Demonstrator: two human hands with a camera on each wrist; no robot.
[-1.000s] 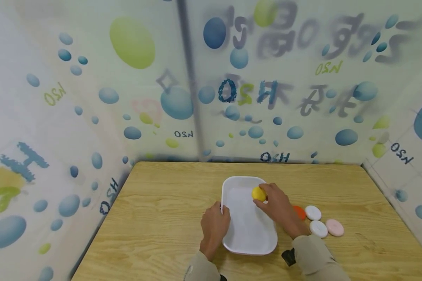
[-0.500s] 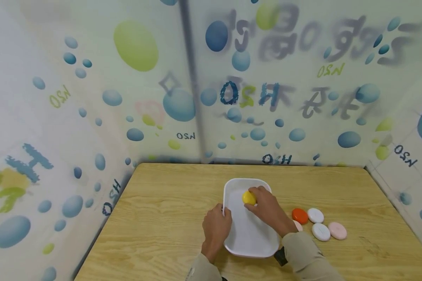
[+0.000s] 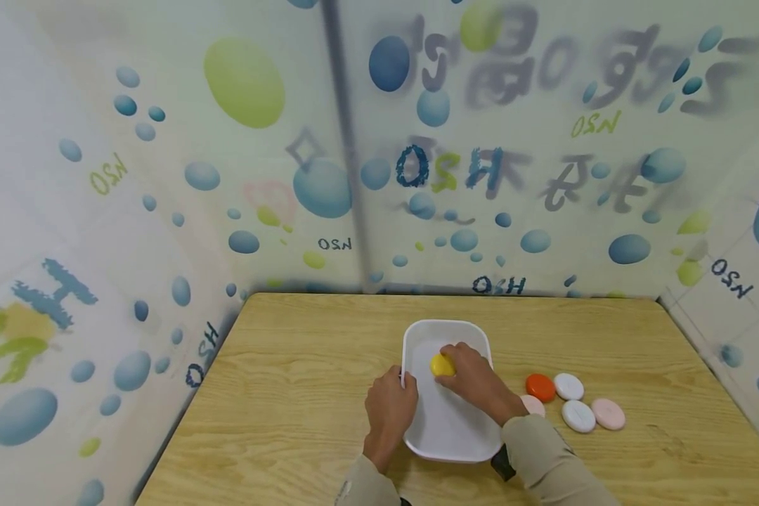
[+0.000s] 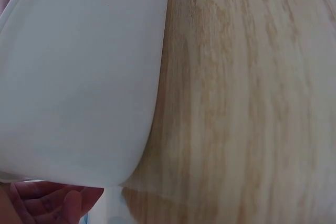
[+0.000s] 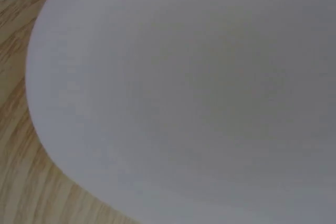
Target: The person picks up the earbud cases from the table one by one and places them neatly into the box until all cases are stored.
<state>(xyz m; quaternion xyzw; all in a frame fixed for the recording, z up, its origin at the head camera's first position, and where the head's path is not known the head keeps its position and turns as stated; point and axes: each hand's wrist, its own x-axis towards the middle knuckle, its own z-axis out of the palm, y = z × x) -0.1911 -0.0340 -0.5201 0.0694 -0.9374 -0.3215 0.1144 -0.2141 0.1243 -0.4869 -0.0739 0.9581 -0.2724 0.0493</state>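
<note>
A white rectangular tray [image 3: 455, 439] with rounded corners and raised sides lies on the wooden table. My left hand [image 3: 391, 406] grips its left rim, thumb over the edge. In the left wrist view, curled fingers [image 4: 50, 203] show below the rim of the tray, whose outer wall fills the left of that view. Over the inside of the tray, my right hand [image 3: 474, 379] pinches a yellow round disc [image 3: 442, 365] between thumb and fingers. The right wrist view shows just the tray's blurred white surface [image 5: 157, 103] and some table; hand and disc are out of it.
Right of the tray, on the table [image 3: 291, 379], lie an orange-red disc [image 3: 540, 387], white discs [image 3: 569, 386] and pink discs [image 3: 608, 414]. One pink disc [image 3: 533, 405] is partly behind the right forearm. Patterned curtain-like walls [image 3: 379, 176] surround the table's back and sides.
My right hand has carried the yellow disc left and slightly nearer, from by the tray's right side toward its middle. The left hand still grips the rim.
</note>
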